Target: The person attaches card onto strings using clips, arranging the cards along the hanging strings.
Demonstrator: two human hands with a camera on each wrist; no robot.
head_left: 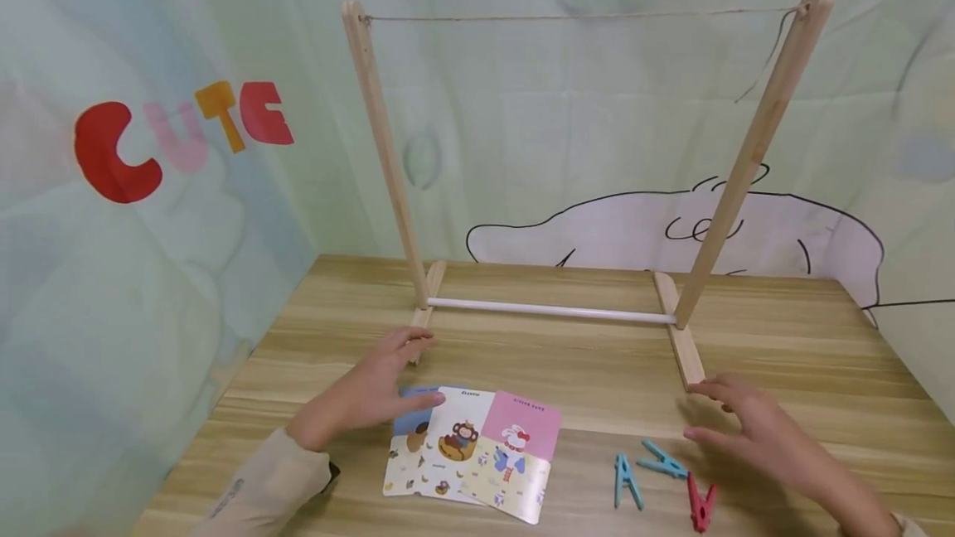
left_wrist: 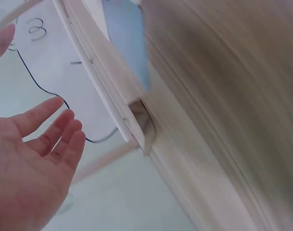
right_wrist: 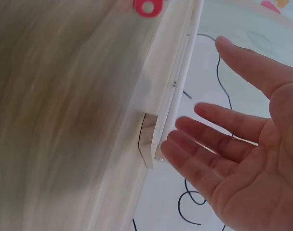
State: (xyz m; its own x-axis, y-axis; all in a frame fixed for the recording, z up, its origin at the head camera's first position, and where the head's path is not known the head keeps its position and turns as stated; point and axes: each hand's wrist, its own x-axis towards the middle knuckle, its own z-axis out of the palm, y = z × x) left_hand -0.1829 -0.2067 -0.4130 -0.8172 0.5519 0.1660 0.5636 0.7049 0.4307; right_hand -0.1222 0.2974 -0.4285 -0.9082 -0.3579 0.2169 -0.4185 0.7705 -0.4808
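Observation:
In the head view my left hand (head_left: 373, 388) is held with loosely spread fingers beside the left foot of a wooden frame, its thumb over the edge of a fanned set of printed cards (head_left: 457, 442). One card shows a monkey, another a white rabbit on pink. My right hand (head_left: 761, 437) hovers near the frame's right foot (head_left: 685, 355), fingers relaxed and holding nothing. Close to its left lie two teal clothespins (head_left: 627, 481) and a red clothespin (head_left: 700, 504). Both wrist views show the left palm (left_wrist: 31, 168) and right palm (right_wrist: 252, 163) bare.
The wooden frame has two leaning posts (head_left: 753, 156), a white crossbar (head_left: 552, 311) near the tabletop (head_left: 358, 288), and a string (head_left: 582, 17) tied between the post tops. A loose string end dangles at the right. Printed curtains (head_left: 246, 272) stand behind and at the left.

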